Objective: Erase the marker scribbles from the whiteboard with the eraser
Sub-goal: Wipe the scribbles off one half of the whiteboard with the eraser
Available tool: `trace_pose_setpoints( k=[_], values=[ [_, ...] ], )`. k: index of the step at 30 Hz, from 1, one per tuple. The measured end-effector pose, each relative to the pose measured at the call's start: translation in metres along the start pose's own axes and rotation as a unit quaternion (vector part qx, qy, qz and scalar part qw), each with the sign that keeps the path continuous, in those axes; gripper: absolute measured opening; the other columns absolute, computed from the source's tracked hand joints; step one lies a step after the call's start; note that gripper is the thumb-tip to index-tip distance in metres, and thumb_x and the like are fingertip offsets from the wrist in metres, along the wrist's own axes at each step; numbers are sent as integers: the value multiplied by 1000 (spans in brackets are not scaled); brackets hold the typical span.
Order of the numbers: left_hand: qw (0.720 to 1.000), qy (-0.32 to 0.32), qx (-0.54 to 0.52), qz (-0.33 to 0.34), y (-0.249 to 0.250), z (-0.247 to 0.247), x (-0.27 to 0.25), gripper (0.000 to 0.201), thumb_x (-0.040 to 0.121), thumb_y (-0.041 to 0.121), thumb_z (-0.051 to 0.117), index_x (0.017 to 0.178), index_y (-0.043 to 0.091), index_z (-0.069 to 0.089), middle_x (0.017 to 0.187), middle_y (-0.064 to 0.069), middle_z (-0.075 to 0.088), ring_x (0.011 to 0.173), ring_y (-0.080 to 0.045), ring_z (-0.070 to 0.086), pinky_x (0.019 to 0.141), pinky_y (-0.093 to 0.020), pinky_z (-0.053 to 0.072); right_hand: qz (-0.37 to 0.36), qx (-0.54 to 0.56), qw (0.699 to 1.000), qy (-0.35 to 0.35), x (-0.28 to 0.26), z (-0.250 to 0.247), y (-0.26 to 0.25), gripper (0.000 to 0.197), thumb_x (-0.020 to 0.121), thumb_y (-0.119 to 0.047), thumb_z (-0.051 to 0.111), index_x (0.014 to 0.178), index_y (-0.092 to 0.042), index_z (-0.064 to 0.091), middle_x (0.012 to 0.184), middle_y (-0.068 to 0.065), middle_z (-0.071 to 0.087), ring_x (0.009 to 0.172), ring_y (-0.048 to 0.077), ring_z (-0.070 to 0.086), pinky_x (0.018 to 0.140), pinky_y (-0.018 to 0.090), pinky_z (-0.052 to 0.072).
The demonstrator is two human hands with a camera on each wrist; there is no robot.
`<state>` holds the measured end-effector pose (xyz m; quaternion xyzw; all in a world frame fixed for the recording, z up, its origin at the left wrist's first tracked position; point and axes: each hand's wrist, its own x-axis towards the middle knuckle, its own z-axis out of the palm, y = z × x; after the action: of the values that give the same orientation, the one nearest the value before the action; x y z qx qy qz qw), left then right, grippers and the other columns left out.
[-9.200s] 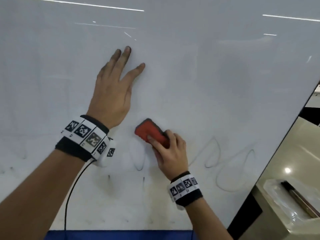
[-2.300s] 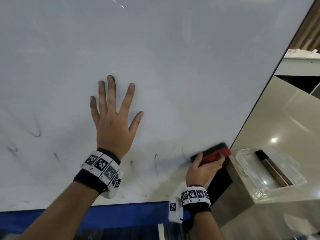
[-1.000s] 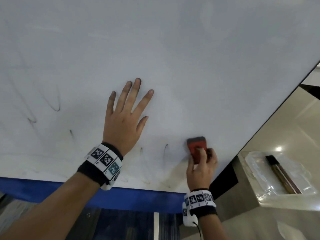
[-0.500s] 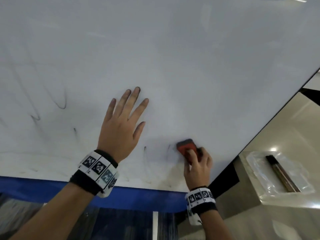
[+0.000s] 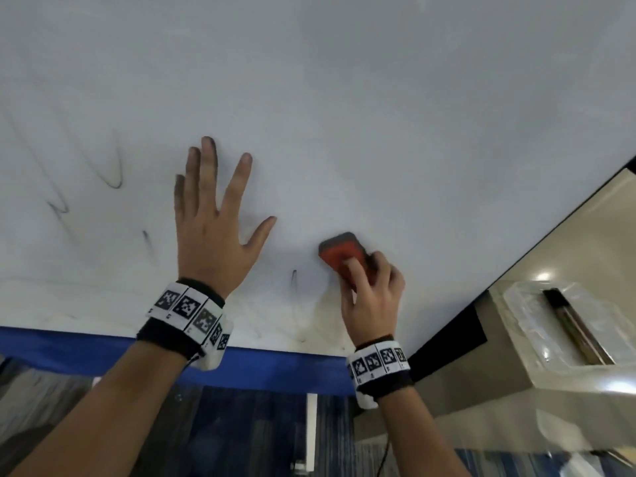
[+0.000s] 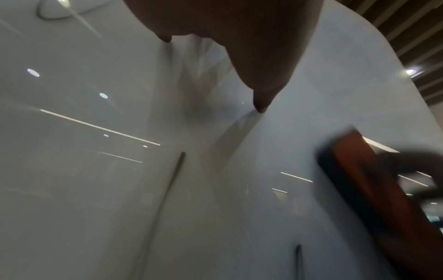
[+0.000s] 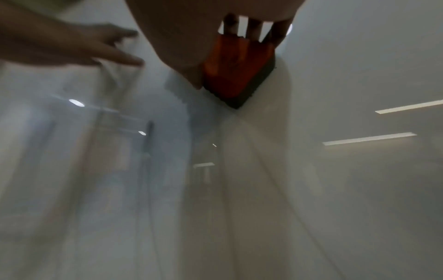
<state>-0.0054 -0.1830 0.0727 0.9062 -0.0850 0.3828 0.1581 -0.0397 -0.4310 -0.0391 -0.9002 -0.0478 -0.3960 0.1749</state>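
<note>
The whiteboard (image 5: 344,98) fills most of the head view. My right hand (image 5: 373,294) grips the red eraser (image 5: 342,254) with its dark felt side against the board, low and right of centre. The eraser (image 7: 237,66) shows under my fingers in the right wrist view and blurred in the left wrist view (image 6: 374,189). My left hand (image 5: 213,218) lies flat on the board with fingers spread, left of the eraser. Faint black marker strokes (image 5: 113,173) remain at the left. A short stroke (image 5: 294,280) stands between my hands.
A blue strip (image 5: 86,349) runs along the board's lower edge. To the right stands a beige counter (image 5: 568,235) holding a clear plastic tray (image 5: 530,321) with a dark marker (image 5: 571,321) in it. Patterned floor lies below.
My right hand has swept the eraser left and slightly up across the low strokes; one stroke beside it is gone. My left hand has spread its fingers wider on the board.
</note>
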Motion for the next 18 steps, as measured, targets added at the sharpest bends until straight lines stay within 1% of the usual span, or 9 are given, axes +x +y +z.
trace_pose_setpoints(
  k=[2,4,6,7,9,11,13,16,18],
  values=[
    [1000,4,-5,4,-3,2,0,79,98,54,57,160,20,23,166,-23,9,156,-39,7,124,-57,17,48,-26,997,-56,-49,-1,51,44,79,-6,75,113,-26,56,129,18,49,100,42,50,85,55,51],
    [1000,2,-15,2,-1,4,-2,80,98,53,58,161,19,22,167,-23,8,156,-39,6,125,-56,15,92,-42,991,-91,-82,-13,84,38,77,-10,67,110,-24,54,130,15,44,98,45,51,80,60,51],
    [1000,0,-25,-5,1,6,-2,81,98,54,58,161,18,21,167,-24,7,156,-39,4,126,-55,14,94,-47,992,-77,-74,-17,80,35,78,-12,63,109,-24,54,128,16,45,99,45,51,82,59,50],
    [1000,-2,-29,-10,3,7,-3,82,98,54,58,161,18,21,166,-24,6,156,-39,4,126,-55,13,70,-40,995,-55,-56,-15,66,35,79,-12,64,110,-26,55,128,17,47,101,44,51,85,58,49],
    [999,1,-39,-14,7,9,-4,83,98,55,58,161,16,21,166,-26,7,156,-40,4,126,-56,13,-11,-22,1000,-6,-10,-11,18,35,82,-11,67,112,-27,59,127,17,49,105,41,48,91,55,45],
    [999,8,-42,-13,8,11,-4,84,97,55,58,160,13,22,165,-27,8,155,-41,5,125,-57,15,-89,-14,996,5,23,-4,-25,34,85,-12,70,113,-29,62,126,14,51,106,39,48,91,53,43],
    [999,15,-36,-3,5,13,-5,84,97,55,60,159,11,25,164,-29,11,155,-43,8,124,-58,17,-112,-13,994,0,28,4,-33,35,86,-13,73,115,-30,62,125,12,51,104,39,50,90,52,44],
    [999,26,-27,9,-1,16,-7,82,97,53,61,158,10,28,163,-31,15,154,-44,12,123,-58,20,-69,-24,997,-21,-19,19,11,38,83,-11,76,114,-28,62,125,17,53,105,40,51,91,51,46],
    [999,29,-30,12,-1,19,-8,81,97,52,61,157,9,29,162,-32,16,153,-45,13,123,-58,19,26,-20,998,-47,-67,27,54,38,82,-7,74,113,-22,60,125,23,54,107,43,52,95,51,46]
  ],
)
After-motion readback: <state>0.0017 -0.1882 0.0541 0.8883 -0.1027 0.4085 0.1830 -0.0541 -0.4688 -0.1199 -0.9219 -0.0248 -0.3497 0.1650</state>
